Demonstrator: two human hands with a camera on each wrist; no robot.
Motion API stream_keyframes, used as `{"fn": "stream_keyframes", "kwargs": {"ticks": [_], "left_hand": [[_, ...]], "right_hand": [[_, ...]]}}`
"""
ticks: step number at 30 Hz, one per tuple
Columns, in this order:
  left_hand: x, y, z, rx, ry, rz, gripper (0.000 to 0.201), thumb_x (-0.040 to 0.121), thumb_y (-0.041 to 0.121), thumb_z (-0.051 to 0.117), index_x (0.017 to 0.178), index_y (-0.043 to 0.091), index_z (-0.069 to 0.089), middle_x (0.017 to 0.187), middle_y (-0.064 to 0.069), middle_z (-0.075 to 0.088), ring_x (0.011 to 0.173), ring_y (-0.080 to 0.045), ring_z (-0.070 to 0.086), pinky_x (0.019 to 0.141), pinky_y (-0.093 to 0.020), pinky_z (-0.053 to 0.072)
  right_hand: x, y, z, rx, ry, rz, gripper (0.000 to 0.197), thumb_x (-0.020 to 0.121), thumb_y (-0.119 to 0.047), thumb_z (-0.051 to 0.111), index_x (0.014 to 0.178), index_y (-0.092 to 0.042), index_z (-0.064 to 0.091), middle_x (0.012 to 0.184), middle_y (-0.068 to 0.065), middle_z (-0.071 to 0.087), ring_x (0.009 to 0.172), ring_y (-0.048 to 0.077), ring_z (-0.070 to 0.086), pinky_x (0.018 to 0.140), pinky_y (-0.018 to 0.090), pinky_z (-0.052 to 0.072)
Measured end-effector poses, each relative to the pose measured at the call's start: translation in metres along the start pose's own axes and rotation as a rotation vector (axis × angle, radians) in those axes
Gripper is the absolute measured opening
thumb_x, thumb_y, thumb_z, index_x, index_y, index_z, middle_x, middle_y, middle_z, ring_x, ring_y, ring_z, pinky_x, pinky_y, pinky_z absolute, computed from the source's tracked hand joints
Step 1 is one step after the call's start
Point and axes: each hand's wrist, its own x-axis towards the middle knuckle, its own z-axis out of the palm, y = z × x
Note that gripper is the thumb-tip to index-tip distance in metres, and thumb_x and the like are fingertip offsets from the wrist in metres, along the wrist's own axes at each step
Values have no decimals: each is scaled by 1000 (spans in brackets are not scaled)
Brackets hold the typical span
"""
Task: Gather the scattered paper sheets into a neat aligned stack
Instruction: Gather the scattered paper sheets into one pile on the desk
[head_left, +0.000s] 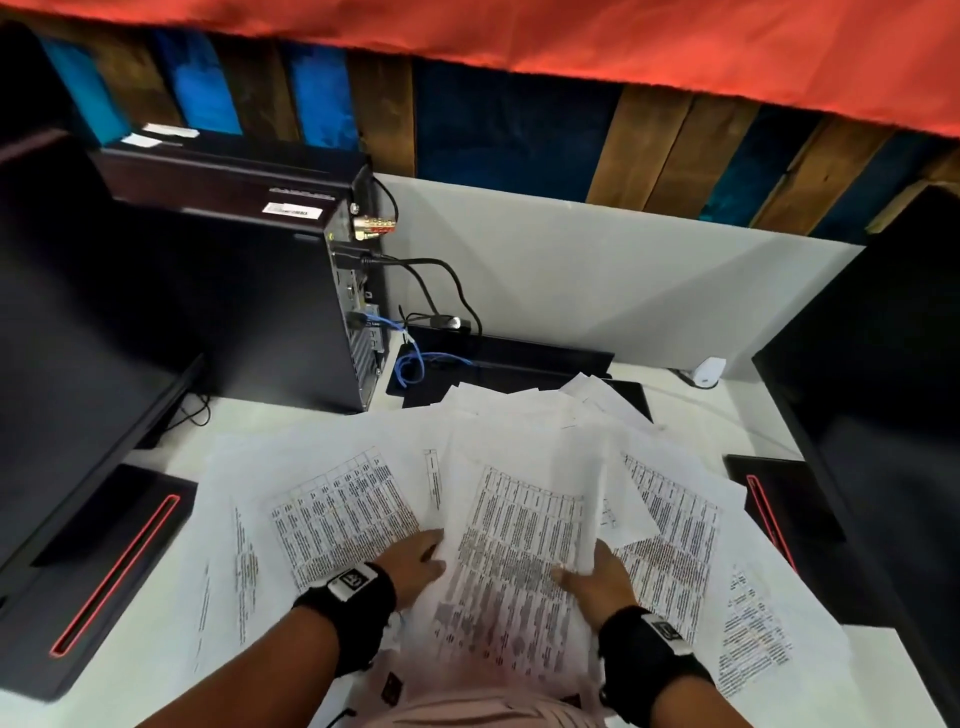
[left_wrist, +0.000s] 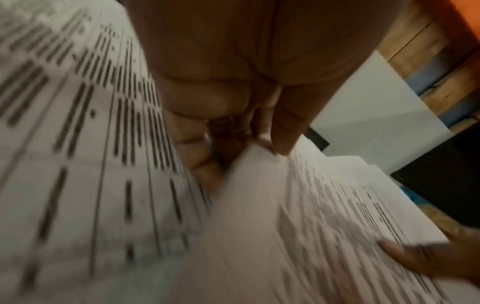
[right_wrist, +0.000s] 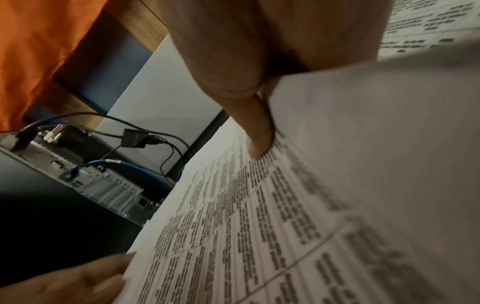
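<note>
Printed paper sheets lie fanned out over the white desk (head_left: 156, 649), some to the left (head_left: 332, 509), some to the right (head_left: 675, 525), more at the back (head_left: 545, 410). In the middle I hold a loose bundle of sheets (head_left: 509, 551) tilted up off the desk. My left hand (head_left: 428, 556) grips its left edge, fingers (left_wrist: 262, 131) curled under the paper. My right hand (head_left: 579, 571) pinches the right edge, with the thumb (right_wrist: 259, 142) pressed on the printed top page. A further sheet (right_wrist: 376, 154) stands raised beside that thumb. The bundle's edges are uneven.
A black computer tower (head_left: 260, 291) with cables (head_left: 415, 358) stands at the back left. Dark monitors rise at left (head_left: 78, 338) and right (head_left: 883, 389), their red-striped bases (head_left: 114, 571) (head_left: 779, 504) bordering the papers. A white divider panel (head_left: 597, 270) closes the back.
</note>
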Motion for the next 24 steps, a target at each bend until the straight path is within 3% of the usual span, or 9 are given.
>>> {"fn": "stream_keyframes", "kwargs": {"ticks": [2,5,8,10,14,17,19,21,24], "left_hand": [[-8,-7,-16,-59,168,-39,39,93,23,53,131,17,53,126,-5,59,113,-22,56,94,-28,46],[-27,-40,-56,40,623,-287,49,83,34,63,129,19,55,125,-10,59,118,-30,53,100,-36,40],[-56,-85,-82,55,739,-627,66,71,39,66,130,14,46,133,-18,47,124,-39,40,101,-46,33],[-70,-107,-84,-32,776,-741,79,68,37,69,134,6,40,135,-23,43,124,-42,39,104,-48,32],[-71,-115,-75,-176,770,-608,63,77,17,70,129,-6,43,130,-32,48,120,-45,48,99,-45,42],[-62,-99,-70,-161,656,-492,58,89,9,57,139,-8,33,142,-29,42,130,-40,43,106,-38,34],[-56,-87,-64,-140,568,-434,60,93,11,52,144,-6,25,150,-24,32,138,-35,35,110,-33,28],[-52,-78,-59,-138,471,-385,66,94,20,53,147,-3,22,155,-20,26,142,-30,29,113,-30,24],[-48,-59,-49,-107,313,-286,62,93,30,55,142,0,33,149,-18,38,134,-29,40,108,-31,34]], "right_hand": [[4,2,-4,-51,16,3,55,81,-9,72,129,1,47,102,10,57,95,25,54,85,34,48],[4,2,-12,-41,10,11,39,81,-6,71,115,-1,53,82,4,56,86,27,55,78,33,45],[1,0,-18,30,-5,-4,37,82,-7,70,114,-5,53,89,11,60,88,29,56,81,34,44],[-2,-6,-20,66,-21,-25,39,84,-8,69,119,-2,53,98,15,61,93,30,56,84,34,43],[-7,-16,-18,111,-99,-38,40,85,-9,68,121,5,56,99,14,60,93,26,53,89,36,42],[-11,-21,-9,94,-186,-44,43,86,-12,67,125,1,55,114,16,63,97,21,53,90,30,38],[-14,-26,-3,94,-235,-52,54,81,-28,73,125,-3,56,120,14,63,97,19,54,89,28,38],[-16,-31,2,87,-264,-46,88,55,-61,79,122,-9,56,111,7,65,97,19,57,89,29,39],[-17,-35,8,103,-272,-65,106,42,-76,72,124,-12,53,110,0,62,106,23,55,93,29,38]]}}
